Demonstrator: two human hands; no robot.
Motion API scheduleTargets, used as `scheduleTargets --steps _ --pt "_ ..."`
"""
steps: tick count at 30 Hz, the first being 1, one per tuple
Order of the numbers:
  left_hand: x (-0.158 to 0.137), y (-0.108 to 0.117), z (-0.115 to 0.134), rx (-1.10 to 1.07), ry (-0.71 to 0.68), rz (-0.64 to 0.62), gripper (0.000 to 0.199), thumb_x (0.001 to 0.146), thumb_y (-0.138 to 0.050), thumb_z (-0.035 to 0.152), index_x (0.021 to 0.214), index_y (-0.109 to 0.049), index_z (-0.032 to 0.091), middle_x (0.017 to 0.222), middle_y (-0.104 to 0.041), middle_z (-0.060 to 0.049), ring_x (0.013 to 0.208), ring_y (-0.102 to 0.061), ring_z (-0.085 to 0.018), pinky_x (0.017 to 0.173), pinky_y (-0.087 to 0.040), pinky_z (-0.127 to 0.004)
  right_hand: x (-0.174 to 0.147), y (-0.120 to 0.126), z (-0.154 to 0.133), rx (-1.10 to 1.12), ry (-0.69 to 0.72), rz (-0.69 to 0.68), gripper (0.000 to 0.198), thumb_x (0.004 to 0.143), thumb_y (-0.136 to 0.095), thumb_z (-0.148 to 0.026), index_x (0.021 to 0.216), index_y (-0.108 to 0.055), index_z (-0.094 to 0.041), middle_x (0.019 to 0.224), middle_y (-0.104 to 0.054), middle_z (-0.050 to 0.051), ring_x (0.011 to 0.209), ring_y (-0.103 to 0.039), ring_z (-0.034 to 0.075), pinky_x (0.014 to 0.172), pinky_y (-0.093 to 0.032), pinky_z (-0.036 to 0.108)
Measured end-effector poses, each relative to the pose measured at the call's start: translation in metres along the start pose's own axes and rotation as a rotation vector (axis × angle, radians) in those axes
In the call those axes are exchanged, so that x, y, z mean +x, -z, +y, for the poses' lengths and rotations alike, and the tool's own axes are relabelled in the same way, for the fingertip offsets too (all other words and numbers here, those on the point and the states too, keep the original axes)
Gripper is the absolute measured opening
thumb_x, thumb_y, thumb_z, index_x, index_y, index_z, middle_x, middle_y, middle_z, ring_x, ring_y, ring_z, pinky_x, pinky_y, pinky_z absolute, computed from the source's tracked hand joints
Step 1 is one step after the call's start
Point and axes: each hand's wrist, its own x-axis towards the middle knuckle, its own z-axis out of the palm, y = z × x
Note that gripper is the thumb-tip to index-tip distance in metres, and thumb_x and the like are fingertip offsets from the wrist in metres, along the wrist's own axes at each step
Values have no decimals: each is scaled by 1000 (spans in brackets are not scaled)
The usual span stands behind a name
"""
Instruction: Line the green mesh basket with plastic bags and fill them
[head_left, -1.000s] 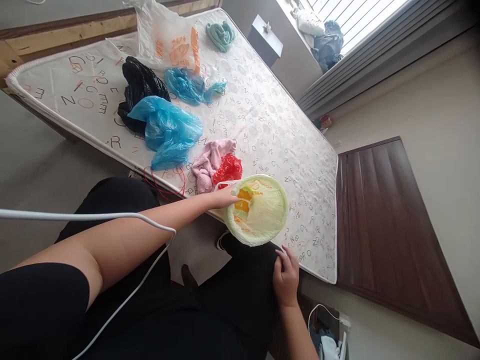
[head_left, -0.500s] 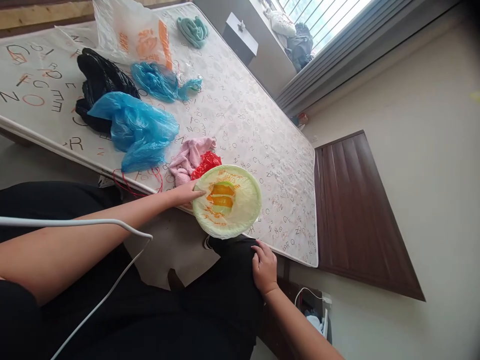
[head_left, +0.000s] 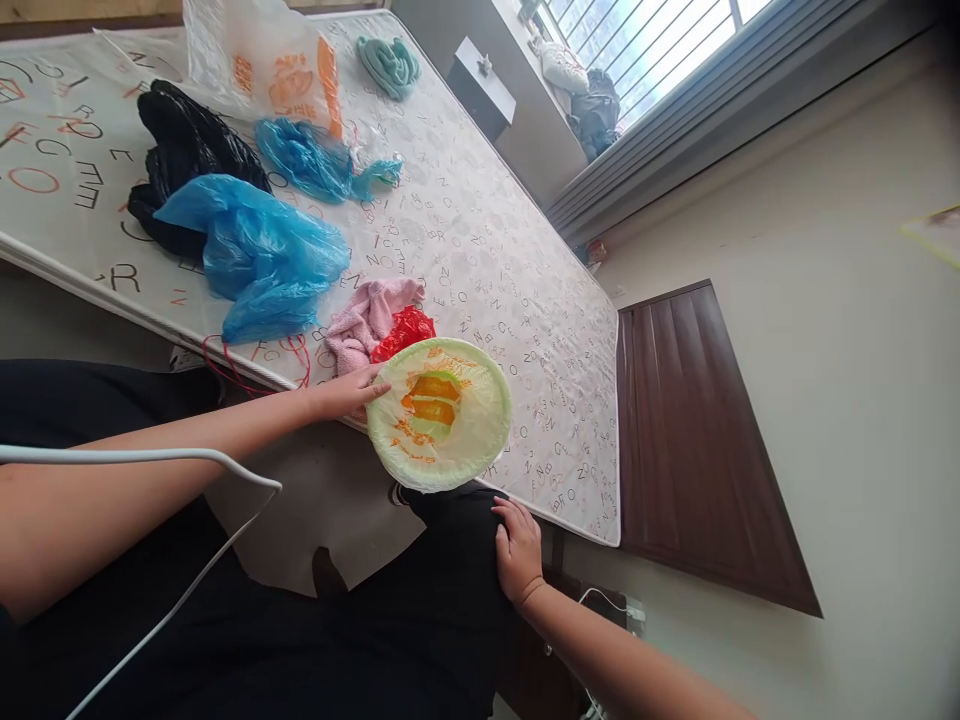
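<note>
My left hand (head_left: 351, 391) holds the left rim of a pale green trash can (head_left: 496, 405), thumb over the edge. A whitish plastic bag with orange print (head_left: 399, 440) lines the can, whose mouth faces me at the bed's edge. Resting on my black-trousered knee, my right hand (head_left: 519, 548) is empty, its fingers lying over the cloth. Just behind the can are a crumpled red plastic bag (head_left: 405, 330) and a pink towel (head_left: 364, 318). A blue plastic bag (head_left: 266, 255) lies farther left, partly over a black plastic bag (head_left: 191, 140).
The letter-patterned mattress (head_left: 450, 240) carries another blue bag (head_left: 304, 160), a clear bag with orange print (head_left: 255, 60) and a rolled green cloth (head_left: 388, 66). A white cable (head_left: 150, 455) crosses my left arm. A brown headboard (head_left: 697, 450) stands at right.
The view has shifted slightly, so most things sit a little farther left. My left hand keeps its grip on the trash can, and my right hand stays on the knee.
</note>
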Motion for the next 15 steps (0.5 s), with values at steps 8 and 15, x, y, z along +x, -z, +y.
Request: scheduleTargets --steps 8,15 --pt "-9 -23 0 80 -75 85 57 73 -86 57 117 -76 23 132 -74 -12 131 -61 -35 117 -45 -37 7 -2 -4 -29 61 -9 35 93 -47 -27 116 -73 -25 135 -72 8 134 -61 31 112 -46 54" --pt "10 -38 -21 101 36 284 16 87 -70 34 81 -69 20 81 -69 -6 90 -65 -26 88 -57 -35 24 -1 -18 -10 73 -44 31 94 -49 -26 115 -73 -25 136 -72 7 136 -59 31 113 -44 56"
